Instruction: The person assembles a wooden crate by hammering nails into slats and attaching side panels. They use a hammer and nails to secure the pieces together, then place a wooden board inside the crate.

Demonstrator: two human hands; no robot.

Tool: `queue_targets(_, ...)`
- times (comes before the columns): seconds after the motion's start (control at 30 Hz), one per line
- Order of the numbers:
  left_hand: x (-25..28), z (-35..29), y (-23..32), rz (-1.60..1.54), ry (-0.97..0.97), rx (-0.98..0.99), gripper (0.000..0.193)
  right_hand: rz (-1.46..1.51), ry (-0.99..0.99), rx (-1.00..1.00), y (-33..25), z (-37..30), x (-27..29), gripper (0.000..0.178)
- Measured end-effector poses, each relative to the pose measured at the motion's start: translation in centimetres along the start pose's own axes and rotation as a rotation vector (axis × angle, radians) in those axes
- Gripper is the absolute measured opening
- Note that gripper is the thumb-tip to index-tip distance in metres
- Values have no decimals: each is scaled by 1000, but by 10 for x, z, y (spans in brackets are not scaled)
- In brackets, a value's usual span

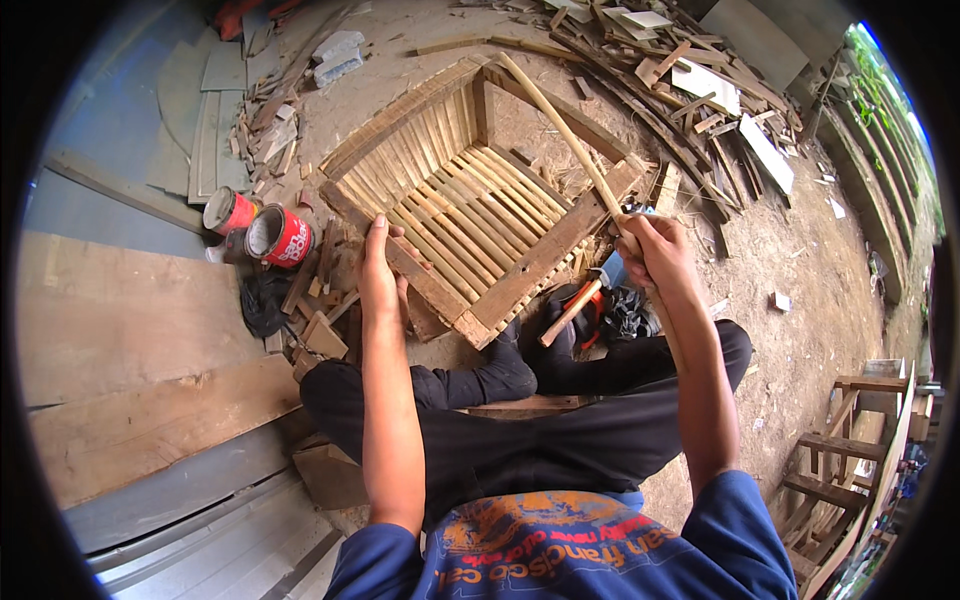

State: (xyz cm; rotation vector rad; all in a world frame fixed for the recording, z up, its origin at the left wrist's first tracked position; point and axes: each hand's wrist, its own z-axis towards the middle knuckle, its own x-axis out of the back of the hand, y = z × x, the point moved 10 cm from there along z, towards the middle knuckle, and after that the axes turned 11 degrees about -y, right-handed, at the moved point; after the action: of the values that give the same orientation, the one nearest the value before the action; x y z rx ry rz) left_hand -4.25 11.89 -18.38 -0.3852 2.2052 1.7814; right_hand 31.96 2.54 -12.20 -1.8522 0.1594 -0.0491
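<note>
A wooden slatted crate (460, 225) stands tilted in front of my crossed legs. Thick boards frame it, and narrow strips line its side and bottom. My left hand (383, 275) grips the crate's near left rail, with the thumb along the top and the fingers partly hidden behind the wood. My right hand (652, 250) is closed around the near end of a long, thin wooden strip (560, 120). From there the strip slants away to the crate's far corner, passing over its right side. Close to the crate's near right side lies a wooden-handled tool (573, 312) with a blue-grey head.
Two red cans (280, 236) stand at the left beside wood offcuts (322, 338). Scrap wood (700, 100) is heaped at the far right. A wide board (130, 340) lies at my left. At lower right is a wooden ladder-like frame (840, 445). A black plastic bag (628, 315) lies near my foot.
</note>
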Motion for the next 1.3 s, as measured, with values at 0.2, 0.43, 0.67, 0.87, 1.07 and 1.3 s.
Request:
queue_targets(0.2,-1,-5,2,-50,24,-19,40,64,26,17,12,4,4,29)
queue_targets(0.43,6,-5,-5,-68,-7,-22,38,21,57,99,10,-3,-8,27)
queue_targets(0.67,5,-6,-6,-80,-15,-34,35,79,-30,30,10,-17,-58,27)
queue_targets(0.87,3,-7,-4,-47,-18,-1,33,124,-89,-24,7,-23,-85,30)
queue_targets(1.07,4,-7,0,-19,10,-23,41,303,-157,26,1,-26,-125,31)
queue_targets(1.3,-1,-10,5,-32,-8,-34,41,280,-279,-26,6,-24,-167,33)
